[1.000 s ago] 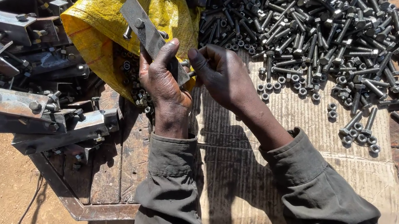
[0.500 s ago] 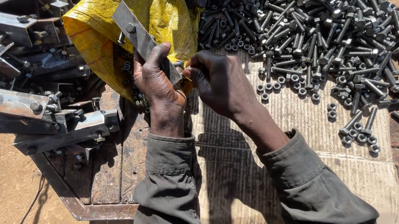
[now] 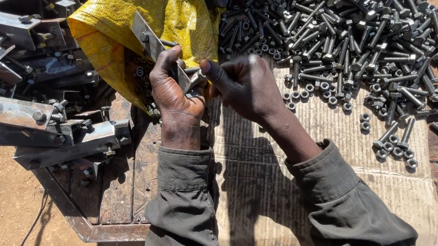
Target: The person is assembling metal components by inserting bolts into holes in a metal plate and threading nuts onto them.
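sunlit bare dirt runs along the left edge, and on it sits a worn metal-framed wooden platform (image 3: 118,206) with a sheet of flattened cardboard (image 3: 298,212) spread over its middle. at centre frame the left hand (image 3: 174,89) is clenched around a flat steel bracket (image 3: 152,47), a grey strip with a hole near its upper end, tilted so that end points toward ten o'clock and lies over the yellow woven sack (image 3: 149,6). right beside it, at three o'clock from the bracket's lower end, the right hand (image 3: 248,86) is pinched shut, thumb and fingertips pressed together against that lower end; whatever small piece sits between them is hidden, cannot tell what it is. both hands nearly touch. dark olive sleeves (image 3: 344,219) run down to six o'clock. up at one o'clock, a big heap of dark bolts (image 3: 350,32) with nuts spills across the cardboard's top edge, a few loose nuts (image 3: 396,151) scattered at three o'clock. over at nine o'clock, a stack of grey steel angle brackets (image 3: 25,51) with bolts already in them is piled on the platform's left side, some hanging over its edge. the sack sits between that stack and the bolt heap, its mouth open toward the hands.
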